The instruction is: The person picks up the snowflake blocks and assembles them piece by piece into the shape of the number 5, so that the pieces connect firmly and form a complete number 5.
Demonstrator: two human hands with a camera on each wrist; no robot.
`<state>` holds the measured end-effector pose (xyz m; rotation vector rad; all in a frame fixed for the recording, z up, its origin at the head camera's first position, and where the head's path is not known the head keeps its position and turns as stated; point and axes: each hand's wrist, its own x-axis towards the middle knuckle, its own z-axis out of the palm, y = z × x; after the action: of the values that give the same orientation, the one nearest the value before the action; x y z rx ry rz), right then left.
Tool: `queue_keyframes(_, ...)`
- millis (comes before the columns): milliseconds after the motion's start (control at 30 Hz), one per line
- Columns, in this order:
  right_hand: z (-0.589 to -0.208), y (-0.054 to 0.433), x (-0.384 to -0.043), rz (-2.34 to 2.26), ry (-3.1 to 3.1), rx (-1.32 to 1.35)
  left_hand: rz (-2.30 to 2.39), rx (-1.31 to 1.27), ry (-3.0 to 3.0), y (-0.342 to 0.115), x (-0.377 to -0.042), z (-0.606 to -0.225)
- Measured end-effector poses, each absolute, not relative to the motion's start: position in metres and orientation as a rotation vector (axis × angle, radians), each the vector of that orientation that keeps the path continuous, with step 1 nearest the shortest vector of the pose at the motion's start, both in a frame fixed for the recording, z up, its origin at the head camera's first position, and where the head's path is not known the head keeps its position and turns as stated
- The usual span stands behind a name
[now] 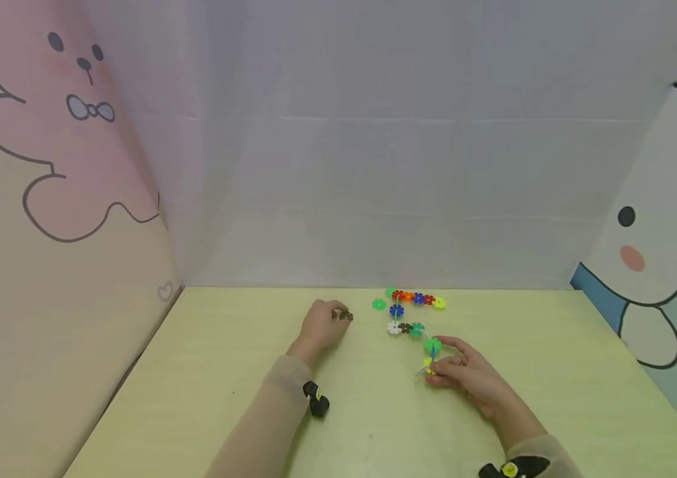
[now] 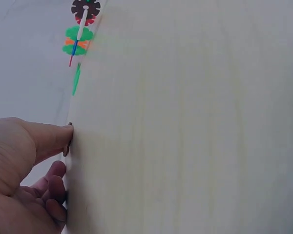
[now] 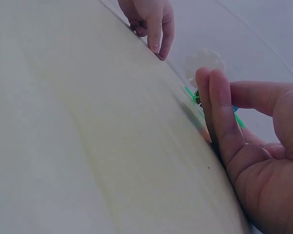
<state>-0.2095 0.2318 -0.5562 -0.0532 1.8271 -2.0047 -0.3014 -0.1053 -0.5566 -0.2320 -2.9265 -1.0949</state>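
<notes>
A zigzag chain of notched plastic snowflake discs runs over the table, with red, orange, blue, white, brown and green pieces. In the head view, my right hand (image 1: 472, 378) grips its near end, at the yellow disc (image 1: 428, 364), with a finger by the green disc (image 1: 433, 345). A white disc (image 1: 421, 371) stands edge-up beside these fingers; it looks pale and round (image 3: 205, 63) in the right wrist view. To the left of the chain, my left hand (image 1: 322, 326) holds a loose brown disc (image 1: 346, 316) between its fingertips, low at the table. Its other fingers are curled.
One loose green disc (image 1: 379, 305) lies between my left hand and the chain. The far row of the chain ends in a yellow disc (image 1: 439, 303), close to the table's back edge. A pale curtain (image 1: 374, 199) hangs behind, and printed panels (image 1: 75, 299) flank the table (image 1: 207, 372).
</notes>
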Motion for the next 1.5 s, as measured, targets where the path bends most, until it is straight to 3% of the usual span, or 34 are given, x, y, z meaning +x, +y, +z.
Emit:
queue_keyframes(500, -0.554, 0.235, -0.207, -2.001, 1.843, -0.069, -1.297, -0.369, -3.048, -0.100, -0.270, -0.535)
queue_keyframes(833, -0.556, 0.230, -0.207, -1.994, 1.857, -0.058, -2.002, -0.388, -2.838, -0.061, -0.223, -0.537)
queue_keyframes(1100, -0.556, 0.232, -0.208, -2.030, 1.821, -0.102, -2.384, -0.309, -2.686, -0.039, -0.207, -0.543)
queue_keyframes(1500, -0.554, 0.231, -0.204, -2.038, 1.805, -0.150, -2.376, -0.282, -2.727, -0.029, -0.200, -0.545)
